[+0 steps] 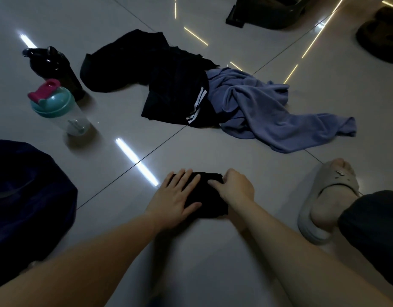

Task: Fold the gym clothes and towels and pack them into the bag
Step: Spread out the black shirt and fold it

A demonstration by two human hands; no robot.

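While pressing one small black garment (211,204) flat under the open left hand (177,196) and pinching its far edge with the right hand (233,189), seemingly only on the first piece. Beyond the hands, dark clothes (169,85) and blue towel (257,111) unfolded; bag (25,196) to the left, contents unseen.

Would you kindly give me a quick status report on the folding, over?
Left hand flat on small black garment, right hand pinching its edge. Black clothes and blue towel unfolded beyond. Dark bag at left, nothing between.
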